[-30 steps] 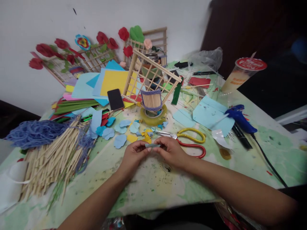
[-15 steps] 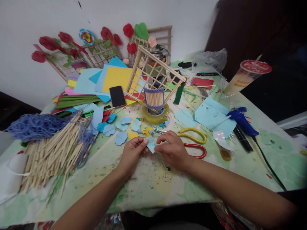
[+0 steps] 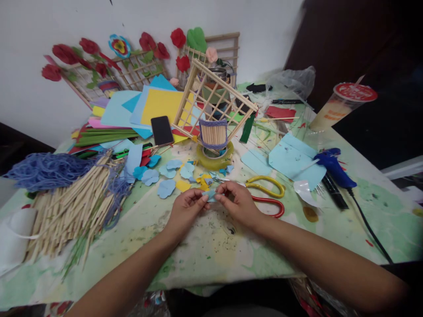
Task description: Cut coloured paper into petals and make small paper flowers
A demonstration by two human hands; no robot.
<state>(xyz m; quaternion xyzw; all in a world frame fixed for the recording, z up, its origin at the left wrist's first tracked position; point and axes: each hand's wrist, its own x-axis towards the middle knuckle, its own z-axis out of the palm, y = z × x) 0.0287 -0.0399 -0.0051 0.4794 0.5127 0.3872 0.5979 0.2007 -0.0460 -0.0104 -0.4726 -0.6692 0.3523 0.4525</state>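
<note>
A small piece of light blue paper [image 3: 210, 195] is pinched between both hands above the table's near middle. My left hand [image 3: 189, 207] grips its left end with thumb and fingers closed. On its right end, the thumb and fingers of my right hand [image 3: 238, 203] are closed too. The paper looks narrow from here, and its ends are hidden by fingertips. Scissors [image 3: 266, 187] with one yellow and one red handle lie beside my right hand, their blades partly behind it. Blue paper petal shapes [image 3: 166, 188] and yellow paper scraps lie just beyond my left hand.
A wooden stick lattice [image 3: 214, 94] stands tilted by a tape roll [image 3: 214, 159]. Bundled sticks [image 3: 71, 211] and purple yarn [image 3: 49, 171] lie left. A phone [image 3: 161, 130] rests behind the petals. At right are a blue glue gun [image 3: 335, 167] and a drink cup [image 3: 343, 105].
The blue paper has gone from a squarish, upright piece to a narrower-looking strip. My right fingers have come in and closed on its right end.
</note>
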